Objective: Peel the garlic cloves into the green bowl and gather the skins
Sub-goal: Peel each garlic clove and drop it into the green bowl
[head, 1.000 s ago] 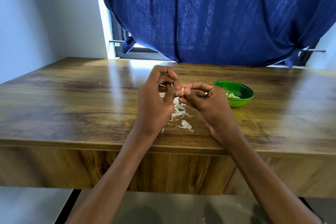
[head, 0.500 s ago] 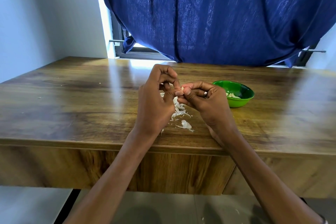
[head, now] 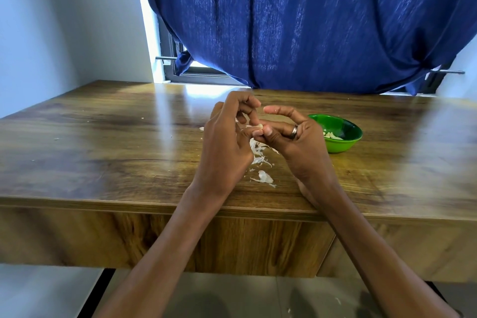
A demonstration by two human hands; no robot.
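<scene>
A small pale garlic clove (head: 259,126) is pinched between the fingertips of both hands, above the wooden table (head: 103,152). My left hand (head: 227,142) curls its fingers round the clove from the left. My right hand (head: 291,137), with a ring on one finger, pinches it from the right with its index finger lifted. White garlic skins (head: 260,162) lie scattered on the table under and in front of the hands. The green bowl (head: 343,142) stands just right of my right hand, holding several peeled cloves (head: 331,135).
A blue curtain (head: 309,20) hangs behind the table over a window. Tiny skin flecks (head: 56,139) dot the left part of the table. The table's front edge (head: 129,204) runs below my wrists.
My right index finger has lifted away from the clove, and the fingers of both hands have shifted slightly around it. The bowl and skins have not moved.
</scene>
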